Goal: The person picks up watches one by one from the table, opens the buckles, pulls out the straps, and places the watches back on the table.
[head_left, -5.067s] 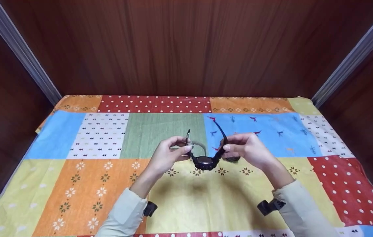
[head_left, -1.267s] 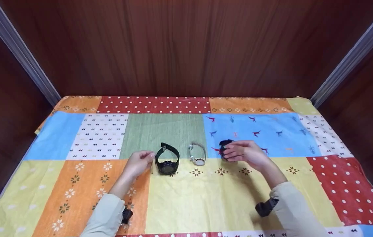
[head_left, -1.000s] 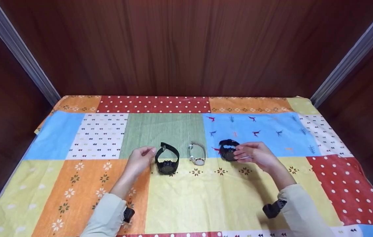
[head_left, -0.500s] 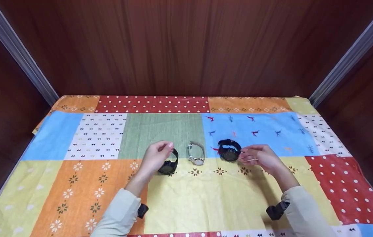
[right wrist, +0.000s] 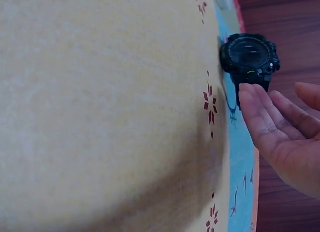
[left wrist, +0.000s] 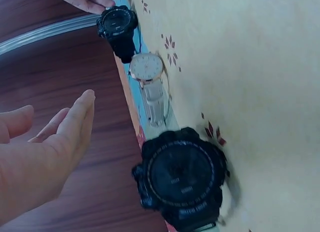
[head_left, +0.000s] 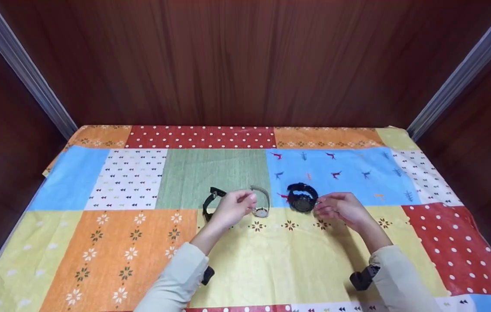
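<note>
Three wristwatches stand in a row on the patchwork cloth. At the left is a black sports watch, its dial blocked by my left hand in the head view; the left wrist view shows its round black dial. The silver watch, with a pale dial and thin band, is in the middle, just right of my left fingertips. That hand hovers, fingers relaxed, holding nothing. Another black watch with a looped strap is on the right. My right hand is beside it, fingers loosely extended; contact is unclear.
The cloth has yellow, orange, blue, green and red patches and covers the table. Dark wood-look panels rise behind and at both sides, joined by metal corner strips. A small black camera sits on each wrist.
Both hands earlier held a black watch by its strap; it now stands at the left. Recently my left hand moved right across it, towards the silver watch. My right hand drew back from the right watch.
</note>
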Action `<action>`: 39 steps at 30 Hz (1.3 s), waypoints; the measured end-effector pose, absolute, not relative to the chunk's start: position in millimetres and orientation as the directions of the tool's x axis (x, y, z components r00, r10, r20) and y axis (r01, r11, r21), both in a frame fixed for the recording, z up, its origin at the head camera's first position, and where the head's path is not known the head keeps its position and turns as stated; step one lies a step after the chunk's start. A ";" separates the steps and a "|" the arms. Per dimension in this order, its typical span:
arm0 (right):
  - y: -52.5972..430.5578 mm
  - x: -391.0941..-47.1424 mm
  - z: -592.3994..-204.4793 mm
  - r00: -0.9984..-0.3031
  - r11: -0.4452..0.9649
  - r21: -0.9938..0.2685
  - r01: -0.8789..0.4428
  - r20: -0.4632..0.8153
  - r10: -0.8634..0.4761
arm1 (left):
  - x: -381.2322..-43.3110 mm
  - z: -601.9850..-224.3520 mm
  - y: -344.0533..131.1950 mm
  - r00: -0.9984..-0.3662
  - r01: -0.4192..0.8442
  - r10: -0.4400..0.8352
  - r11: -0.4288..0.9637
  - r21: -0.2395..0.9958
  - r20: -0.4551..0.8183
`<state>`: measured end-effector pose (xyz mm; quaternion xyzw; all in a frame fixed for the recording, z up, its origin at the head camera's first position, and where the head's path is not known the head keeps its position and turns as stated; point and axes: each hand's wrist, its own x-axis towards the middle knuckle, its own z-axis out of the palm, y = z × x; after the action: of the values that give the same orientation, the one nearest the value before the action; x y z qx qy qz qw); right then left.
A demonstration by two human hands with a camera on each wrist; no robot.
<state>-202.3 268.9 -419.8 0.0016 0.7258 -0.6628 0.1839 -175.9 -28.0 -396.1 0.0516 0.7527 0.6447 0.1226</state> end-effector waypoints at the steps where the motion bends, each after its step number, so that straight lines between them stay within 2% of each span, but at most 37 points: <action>1: 268.8 -202.9 -420.4 -0.932 0.111 -0.962 0.248 -0.269 -0.242 | -176.7 -396.0 -25.6 -0.964 -0.072 0.240 0.176 0.982 -0.113; 6: 269.2 -204.0 -422.0 -0.931 0.069 -0.964 0.258 -0.267 -0.248 | -181.1 -397.5 -13.9 -0.958 -0.050 0.260 0.255 0.966 -0.119; 13: 276.8 -206.7 -433.3 -0.931 0.029 -0.973 0.230 -0.229 -0.284 | -188.3 -403.6 3.6 -0.942 -0.128 0.285 0.184 0.975 -0.177; 16: 282.0 -212.1 -444.7 -0.929 0.007 -0.975 0.224 -0.216 -0.299 | -192.3 -405.7 11.8 -0.946 -0.103 0.281 0.220 0.970 -0.164; 24: 292.0 -230.2 -478.1 -0.935 0.027 -0.959 0.283 -0.282 -0.215 | -200.0 -408.4 32.3 -0.951 -0.080 0.259 0.317 0.945 -0.167; 32: 277.8 -210.7 -446.2 -0.931 0.054 -0.963 0.264 -0.269 -0.247 | -206.0 -416.4 49.0 -0.948 -0.024 0.279 0.422 0.906 -0.155; 39: 273.9 -205.3 -437.4 -0.935 0.018 -0.969 0.248 -0.244 -0.259 | -209.7 -423.1 57.4 -0.948 0.022 0.296 0.431 0.902 -0.118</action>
<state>-205.3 273.9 -437.4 -0.0043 0.6900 -0.7008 0.1809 -209.7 57.4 -423.1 0.0953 0.8358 0.5246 0.1305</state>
